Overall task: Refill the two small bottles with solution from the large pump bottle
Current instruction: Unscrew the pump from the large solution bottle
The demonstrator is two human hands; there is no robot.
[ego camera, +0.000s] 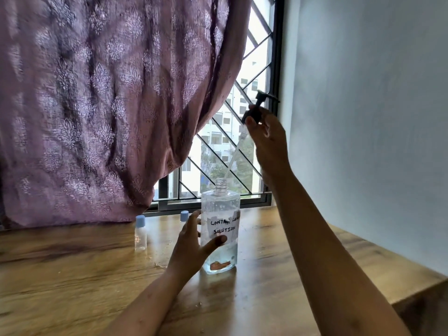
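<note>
The large clear bottle point(221, 209), labelled "contact lens solution", stands upright on the wooden table point(72, 275) with its neck uncapped. My left hand point(194, 246) wraps around its left side and front. My right hand point(268, 139) holds the black pump head point(257, 105) high above the bottle, tilted, its clear dip tube point(234, 156) slanting down with its tip just above the neck. Two small clear bottles with blue caps stand behind: one point(140, 232) to the left, the other point(184, 217) partly hidden by my left hand.
A purple patterned curtain point(109, 105) hangs over the table's back edge on the left. A barred window point(232, 146) is behind the bottles. A pale wall point(363, 117) runs along the right, and the table's right edge point(412, 292) drops off nearby.
</note>
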